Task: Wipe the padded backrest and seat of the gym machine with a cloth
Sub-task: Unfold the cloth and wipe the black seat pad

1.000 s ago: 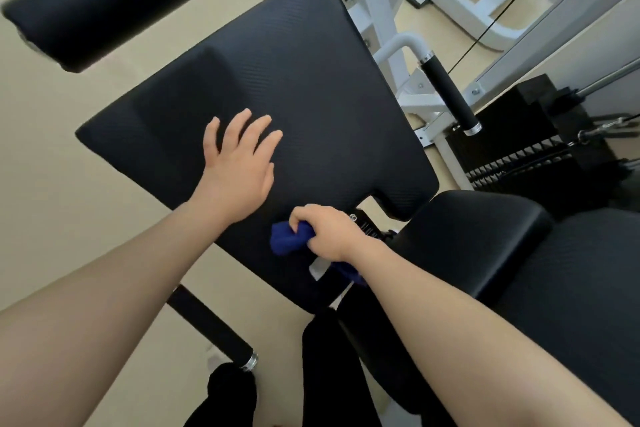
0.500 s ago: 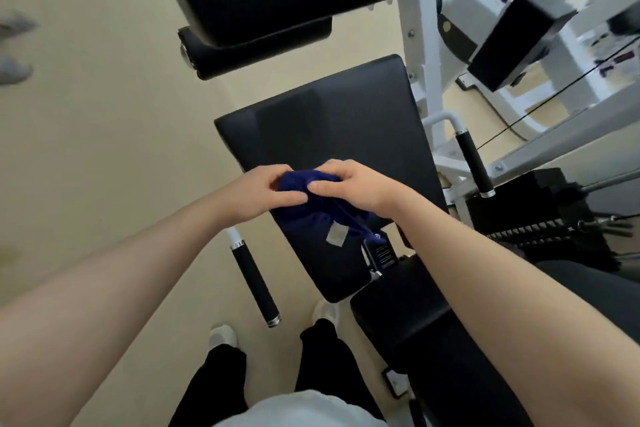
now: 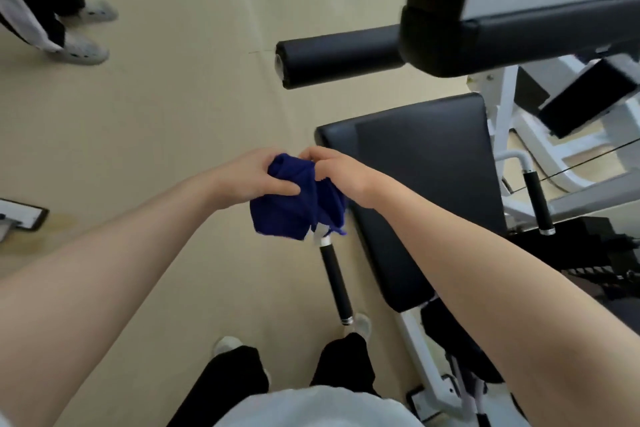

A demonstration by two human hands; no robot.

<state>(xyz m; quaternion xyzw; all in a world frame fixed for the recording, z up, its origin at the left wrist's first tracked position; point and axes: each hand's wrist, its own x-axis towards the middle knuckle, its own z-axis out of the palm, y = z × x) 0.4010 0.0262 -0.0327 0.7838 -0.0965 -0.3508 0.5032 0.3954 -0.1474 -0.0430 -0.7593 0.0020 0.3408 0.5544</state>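
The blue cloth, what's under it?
Both hands hold the blue cloth in the air, left hand and right hand. Below it are the beige floor and a black handle, whose top end the cloth hides. The padded backrest sits beside it.

One head camera, looking steeply down

It looks from above at the floor [image 3: 145, 121], with both forearms close below it and the machine [image 3: 433, 184] near on the right.
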